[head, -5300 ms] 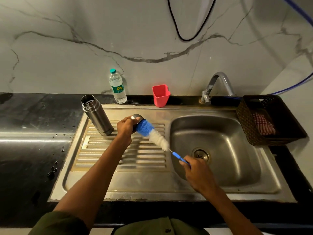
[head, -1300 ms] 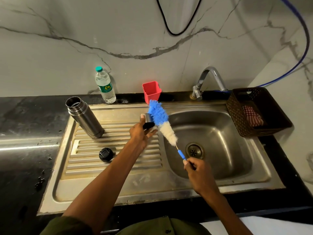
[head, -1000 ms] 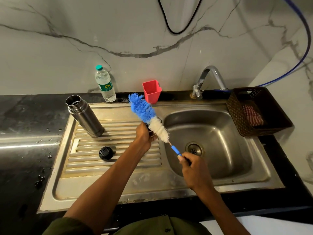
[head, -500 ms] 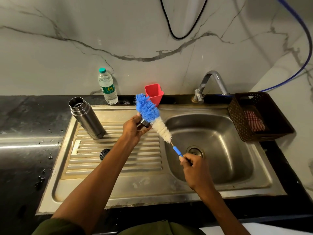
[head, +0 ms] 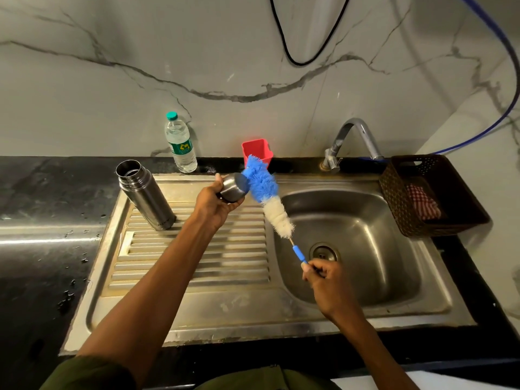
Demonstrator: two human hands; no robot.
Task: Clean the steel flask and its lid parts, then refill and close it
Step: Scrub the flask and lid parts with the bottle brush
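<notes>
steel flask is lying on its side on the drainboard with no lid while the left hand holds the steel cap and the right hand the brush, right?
Not quite. In the head view the steel flask stands upright, lidless, on the drainboard. The rest holds: left hand holds the steel cap, right hand the brush.

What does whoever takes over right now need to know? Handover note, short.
Left hand: holds the steel cap over the drainboard.
Right hand: grips the bottle brush by its handle, over the sink basin; the blue bristles touch the cap.
Flask: open, upright on the drainboard. Water bottle stands behind it.
Done: flask opened, cap being scrubbed.
Left: finish the lid parts, clean the flask if not yet done, refill, close. Tap shows no water running.
</notes>
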